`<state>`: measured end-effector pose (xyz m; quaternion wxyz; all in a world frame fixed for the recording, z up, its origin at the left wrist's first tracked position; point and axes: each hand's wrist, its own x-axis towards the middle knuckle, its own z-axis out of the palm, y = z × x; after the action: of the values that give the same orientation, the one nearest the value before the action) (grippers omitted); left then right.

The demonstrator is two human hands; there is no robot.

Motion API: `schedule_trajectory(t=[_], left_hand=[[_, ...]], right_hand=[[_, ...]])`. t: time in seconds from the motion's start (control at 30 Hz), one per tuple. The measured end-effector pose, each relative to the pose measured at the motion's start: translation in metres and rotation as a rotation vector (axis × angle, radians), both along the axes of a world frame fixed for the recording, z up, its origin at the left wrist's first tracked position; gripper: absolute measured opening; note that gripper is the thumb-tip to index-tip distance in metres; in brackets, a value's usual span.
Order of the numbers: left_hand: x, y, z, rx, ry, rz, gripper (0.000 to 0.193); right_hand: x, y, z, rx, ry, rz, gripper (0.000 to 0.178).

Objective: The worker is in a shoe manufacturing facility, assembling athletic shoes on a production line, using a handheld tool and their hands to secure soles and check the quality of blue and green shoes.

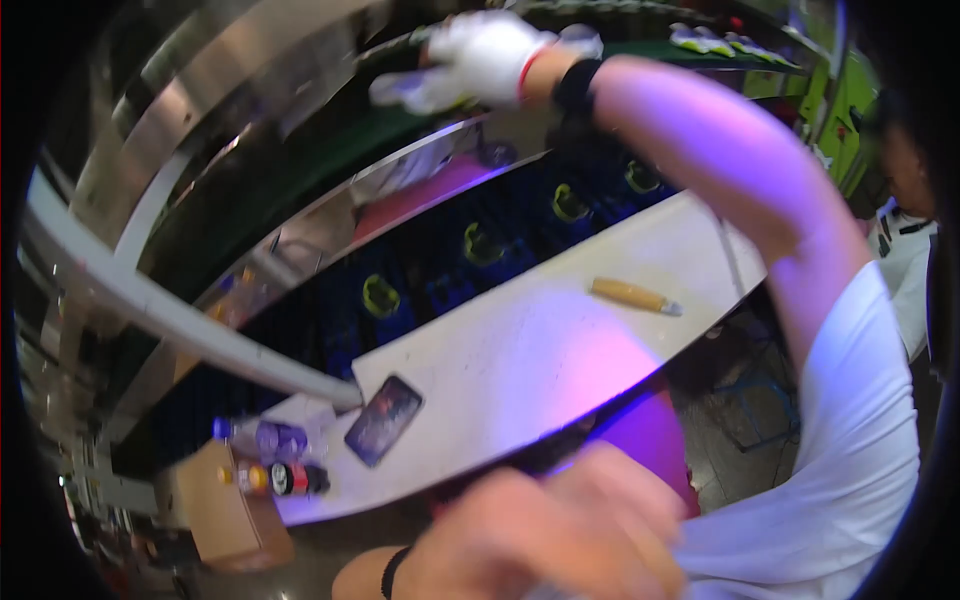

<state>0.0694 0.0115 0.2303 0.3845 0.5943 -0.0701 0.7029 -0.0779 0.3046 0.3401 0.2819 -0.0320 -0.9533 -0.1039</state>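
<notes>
My right hand [485, 58], in a white glove with a red cuff, reaches far out over the dark green conveyor belt at the top. Its fingers are blurred, and a pale piece with a yellow-green tint shows by them. Whether they grip it I cannot tell. Close to the camera at the bottom, my left hand [560, 525] is bare and smeared. Its fingers look curled in, and what they hold, if anything, is hidden. Between the hands, a tool with a yellow-brown handle [632, 295] rests on the white table [530, 350], and a dark phone [384, 420] lies further left.
Yellow-green rings [380, 296] line a dark strip behind the table. Bottles, one dark with a red label [298, 479], stand by a cardboard box [215, 505] at left. A grey pole [190, 315] crosses the left side. White shoes [700, 40] sit far back; another person [905, 230] is at right.
</notes>
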Motion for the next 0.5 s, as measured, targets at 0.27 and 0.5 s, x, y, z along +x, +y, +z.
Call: schedule_trajectory(t=[0.27,0.5], left_hand=[[-0.252,0.021,-0.174,-1.384,0.115,1.517,0.062],[-0.442,0.003,-0.326,-2.027,0.835,1.919,0.078]], right_hand=[[0.005,0.016,-0.035,-0.384,-0.095,0.196,0.035],[0.002,0.019,-0.029,-0.327,0.001,0.233,0.029]])
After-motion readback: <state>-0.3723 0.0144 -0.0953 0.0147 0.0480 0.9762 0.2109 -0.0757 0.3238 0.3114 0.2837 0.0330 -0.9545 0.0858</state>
